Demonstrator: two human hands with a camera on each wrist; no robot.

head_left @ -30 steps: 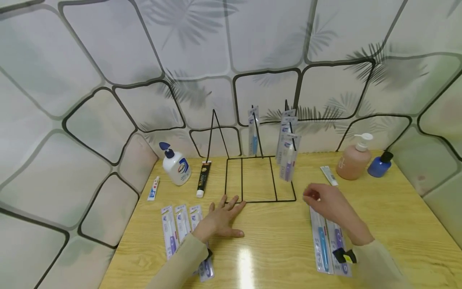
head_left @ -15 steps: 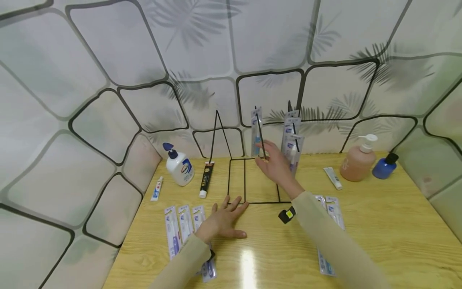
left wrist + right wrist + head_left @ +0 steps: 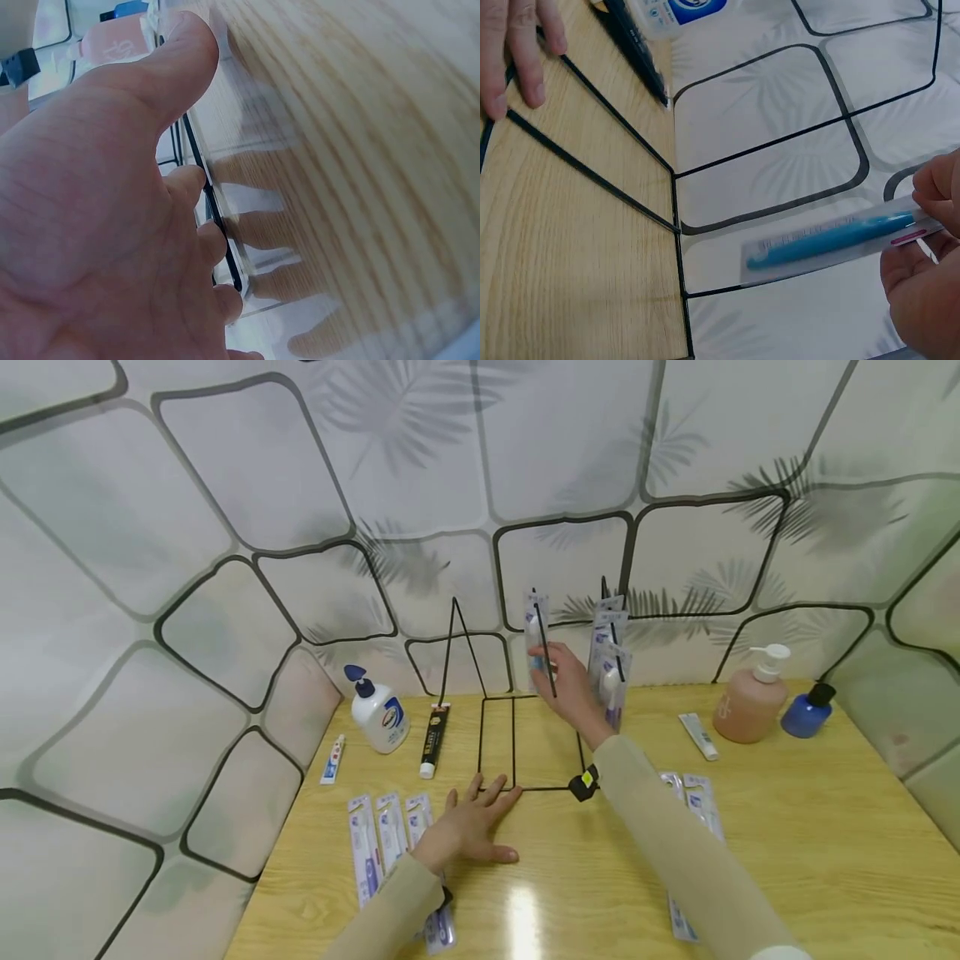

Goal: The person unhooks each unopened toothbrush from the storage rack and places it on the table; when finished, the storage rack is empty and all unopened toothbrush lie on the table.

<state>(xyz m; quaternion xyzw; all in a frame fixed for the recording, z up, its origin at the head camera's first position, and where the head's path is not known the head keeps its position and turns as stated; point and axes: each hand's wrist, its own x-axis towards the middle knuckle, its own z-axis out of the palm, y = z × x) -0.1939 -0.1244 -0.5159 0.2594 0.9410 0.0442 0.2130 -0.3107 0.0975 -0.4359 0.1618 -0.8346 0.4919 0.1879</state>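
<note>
My right hand (image 3: 566,689) pinches a packaged toothbrush (image 3: 825,244) with a blue handle between thumb and fingers. That package hangs upright at the middle prong of a black wire rack (image 3: 547,788). My left hand (image 3: 476,831) lies palm down with fingers spread, its fingertips resting at the rack's front bar. Beside the right hand, several packaged toothbrushes (image 3: 613,689) hang on the right prong. Three more packaged toothbrushes (image 3: 363,847) lie by the left forearm, which partly covers them. Two packaged toothbrushes (image 3: 703,806) lie on the right, partly under the right sleeve.
A white pump bottle (image 3: 381,720), a small tube (image 3: 332,762) and a black tube (image 3: 433,742) stand or lie left of the rack. At right are a small white tube (image 3: 699,737), a pink pump bottle (image 3: 750,703) and a blue bottle (image 3: 807,713). A patterned wall backs the table.
My right hand has moved from above the right-hand packages, left and forward to the rack, and now pinches the package hanging at the middle prong. The left hand has stayed in place.
</note>
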